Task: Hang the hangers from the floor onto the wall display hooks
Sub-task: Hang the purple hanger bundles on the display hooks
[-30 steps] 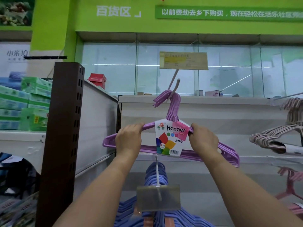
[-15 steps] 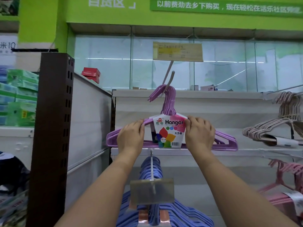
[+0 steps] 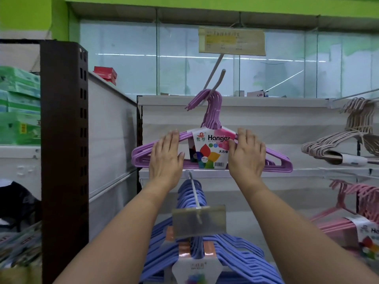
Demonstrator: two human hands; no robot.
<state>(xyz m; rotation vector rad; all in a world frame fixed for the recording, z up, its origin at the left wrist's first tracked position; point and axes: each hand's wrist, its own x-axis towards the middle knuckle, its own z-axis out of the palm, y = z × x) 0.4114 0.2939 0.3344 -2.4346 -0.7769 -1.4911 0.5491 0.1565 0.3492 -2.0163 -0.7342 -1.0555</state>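
The left hand [image 3: 166,158] lies flat against the left shoulder of a pack of purple hangers [image 3: 211,152], its fingers straight and pointing up, not curled round the plastic. The right hand [image 3: 247,155] rests on the pack's right shoulder in much the same way, fingers extended and only lightly bent, its thumb at the edge of the printed label [image 3: 211,149] that sits between the two hands. The hands are apart, one on either side of that label. Above them, the purple hooks are looped over a slanted display hook [image 3: 218,80] on the wall, which carries a yellowish price tag [image 3: 231,41] at its outer end. Below the hands, a bundle of blue hangers [image 3: 205,249] hangs on a lower peg [image 3: 193,191] with a clear tag holder [image 3: 199,221] in front. To the right of the right hand hang beige hangers [image 3: 340,140], with pink hangers [image 3: 352,203] beneath them. Left of the left hand stands a dark perforated shelf post [image 3: 64,156], with green boxes [image 3: 19,105] beyond it.
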